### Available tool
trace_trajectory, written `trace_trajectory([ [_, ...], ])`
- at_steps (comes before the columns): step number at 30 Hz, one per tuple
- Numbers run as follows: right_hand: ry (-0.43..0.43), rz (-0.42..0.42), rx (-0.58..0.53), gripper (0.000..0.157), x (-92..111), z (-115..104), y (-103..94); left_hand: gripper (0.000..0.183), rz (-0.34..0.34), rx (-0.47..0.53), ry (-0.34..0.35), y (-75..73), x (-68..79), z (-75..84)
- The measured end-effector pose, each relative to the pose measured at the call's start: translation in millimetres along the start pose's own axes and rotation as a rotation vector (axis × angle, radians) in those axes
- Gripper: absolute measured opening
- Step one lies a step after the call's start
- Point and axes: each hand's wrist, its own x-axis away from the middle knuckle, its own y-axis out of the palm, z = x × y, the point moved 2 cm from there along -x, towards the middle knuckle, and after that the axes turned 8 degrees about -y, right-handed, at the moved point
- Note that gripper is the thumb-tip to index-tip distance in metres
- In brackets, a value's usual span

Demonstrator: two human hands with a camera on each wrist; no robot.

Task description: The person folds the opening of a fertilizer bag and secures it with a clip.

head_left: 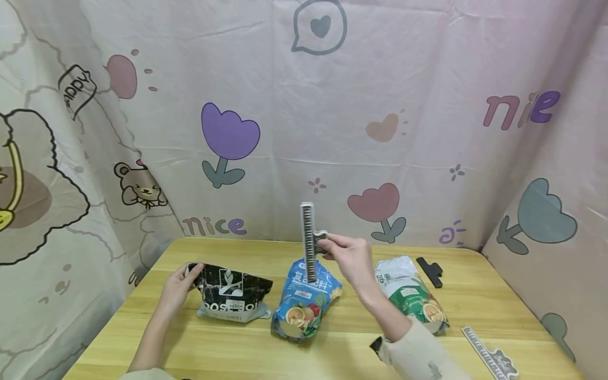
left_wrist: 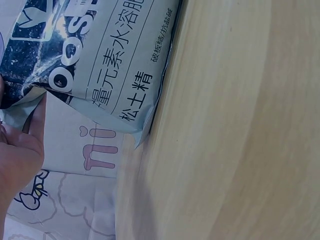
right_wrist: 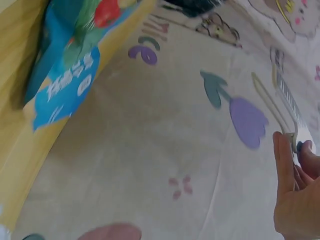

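Observation:
My left hand (head_left: 174, 285) pinches the upper left corner of a black and pale grey plastic bag (head_left: 234, 290), thumb in front. The bag stands on the table at the left; its printed front shows close up in the left wrist view, with part of the hand (left_wrist: 20, 160) at the edge. My right hand (head_left: 353, 258) holds a bag clip (head_left: 309, 243) by its handle, raised upright in front of a blue bag (head_left: 304, 303). In the right wrist view the clip's two long bars (right_wrist: 288, 100) are spread apart, with nothing between them.
Right of the blue bag lies a white and green bag (head_left: 410, 295). Beyond it is a black bag clip (head_left: 431, 273), and a white and grey clip (head_left: 491, 356) lies near the front right. A printed curtain (head_left: 304, 116) surrounds the wooden table (head_left: 228, 353).

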Motion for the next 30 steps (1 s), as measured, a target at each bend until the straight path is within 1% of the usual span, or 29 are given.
trace_trajectory([
  [1,-0.029,-0.017,0.008,0.026,-1,1,8.6,0.029,0.014,0.007,-0.005,0.3,-0.7,-1.3],
  [3,-0.095,-0.051,0.042,0.025,-1,7,24.4,0.031,0.01,-0.006,0.001,0.7,-0.6,-1.1],
  [5,-0.135,-0.086,0.094,0.024,-1,13,38.6,0.032,0.011,0.001,0.006,1.2,-1.1,-1.9],
  [8,-0.173,-0.123,0.183,0.023,1,22,56.4,0.033,0.021,0.002,0.0,1.4,-2.5,-4.8],
  [9,-0.18,-0.132,0.207,0.022,1,24,61.6,0.033,0.039,0.011,-0.007,1.9,-2.8,-6.0],
  [10,-0.187,-0.139,0.229,0.022,2,25,66.4,0.033,0.043,0.011,-0.01,1.9,-2.9,-6.7],
  [13,-0.208,-0.151,0.268,0.022,2,27,79.2,0.035,0.051,0.013,-0.018,1.3,-4.1,-8.4],
  [17,-0.214,-0.167,0.289,0.024,-1,25,91.8,0.036,0.035,0.01,-0.006,-0.1,-5.1,-8.2],
  [19,-0.234,-0.167,0.298,0.024,-3,22,95.5,0.035,0.025,0.01,-0.005,-0.3,-5.3,-8.4],
  [20,-0.254,-0.163,0.307,0.023,-4,20,97.0,0.034,0.023,0.007,-0.005,-0.3,-5.5,-8.8],
  [24,-0.392,-0.154,0.367,0.021,-6,17,103.1,0.033,0.027,0.019,-0.016,-0.5,-6.0,-11.3],
  [27,-0.475,-0.195,0.42,0.02,-5,17,109.8,0.034,0.028,0.028,-0.013,-0.8,-6.3,-11.9],
  [30,-0.504,-0.262,0.485,0.018,-3,19,117.4,0.032,0.02,0.027,-0.006,-0.2,-6.0,-10.7],
])
